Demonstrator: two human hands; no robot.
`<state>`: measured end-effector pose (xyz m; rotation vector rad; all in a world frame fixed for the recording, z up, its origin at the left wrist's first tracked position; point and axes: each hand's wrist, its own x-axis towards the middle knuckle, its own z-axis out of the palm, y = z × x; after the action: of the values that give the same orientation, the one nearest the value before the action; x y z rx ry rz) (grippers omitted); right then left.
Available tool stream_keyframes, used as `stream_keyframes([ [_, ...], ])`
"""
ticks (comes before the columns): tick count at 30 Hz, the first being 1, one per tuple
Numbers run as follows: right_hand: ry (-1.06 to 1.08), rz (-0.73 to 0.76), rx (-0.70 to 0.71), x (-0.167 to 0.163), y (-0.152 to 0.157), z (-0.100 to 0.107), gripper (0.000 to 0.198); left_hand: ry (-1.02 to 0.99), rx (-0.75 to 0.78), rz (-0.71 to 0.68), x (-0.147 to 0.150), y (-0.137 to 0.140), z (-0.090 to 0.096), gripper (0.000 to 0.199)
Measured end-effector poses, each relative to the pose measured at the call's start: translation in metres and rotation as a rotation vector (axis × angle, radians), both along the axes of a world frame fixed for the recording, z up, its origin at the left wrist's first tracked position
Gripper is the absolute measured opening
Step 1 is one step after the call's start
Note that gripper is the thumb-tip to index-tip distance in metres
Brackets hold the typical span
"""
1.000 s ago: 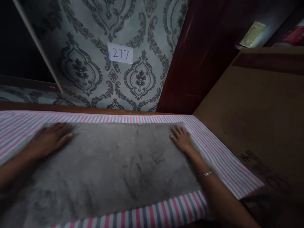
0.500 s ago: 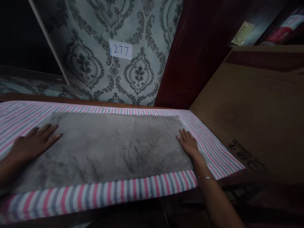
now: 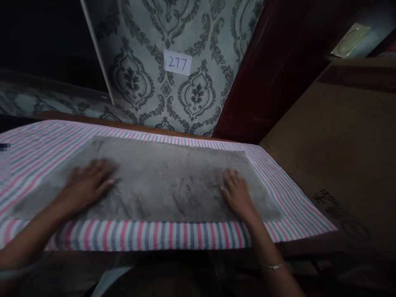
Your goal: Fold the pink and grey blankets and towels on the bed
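Observation:
A grey plush mat [image 3: 161, 181] lies spread out on a pink, grey and white striped cloth [image 3: 145, 236] that covers a table. My left hand [image 3: 88, 181] is over the left part of the mat, palm down with fingers extended, a little smeared by motion. On the right part of the mat rests my right hand [image 3: 236, 189], its fingers spread and nothing in them. The mat looks mostly flat, with darker brushed marks in its pile near the middle.
A large cardboard box [image 3: 309, 144] stands along the table's right side. Behind are patterned wallpaper with a paper label [image 3: 177, 62] reading 277, a dark red post [image 3: 247, 82], and a dark screen-like panel [image 3: 52, 45] at upper left.
Both hands have moved inward over the mat from its left and right edges. The view has shifted, so the wall and table appear further right.

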<state>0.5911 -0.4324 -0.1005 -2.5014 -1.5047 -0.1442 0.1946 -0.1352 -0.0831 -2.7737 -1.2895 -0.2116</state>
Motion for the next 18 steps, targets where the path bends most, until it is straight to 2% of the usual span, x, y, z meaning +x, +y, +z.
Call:
stream_keyframes([
  [3,0.043,0.270,-0.042,-0.046,0.048,0.007,0.060,0.085,-0.115,-0.283,0.046,-0.036,-0.005,0.064],
  [5,0.065,0.362,-0.099,-0.066,0.064,0.004,0.061,0.053,-0.102,-0.314,0.055,-0.051,-0.016,0.069],
  [7,0.072,0.388,-0.139,-0.076,0.067,-0.003,0.063,0.009,-0.065,-0.293,0.049,-0.058,-0.027,0.069],
  [11,0.052,0.362,-0.156,-0.077,0.052,-0.016,0.062,-0.031,-0.019,-0.228,0.017,-0.063,-0.041,0.069],
  [15,0.026,0.364,-0.109,-0.073,0.032,-0.029,0.061,-0.039,0.028,-0.074,-0.014,-0.063,-0.041,0.067],
  [18,0.034,0.432,-0.043,-0.051,0.016,-0.040,0.061,-0.017,0.017,0.069,-0.038,-0.055,-0.035,0.068],
])
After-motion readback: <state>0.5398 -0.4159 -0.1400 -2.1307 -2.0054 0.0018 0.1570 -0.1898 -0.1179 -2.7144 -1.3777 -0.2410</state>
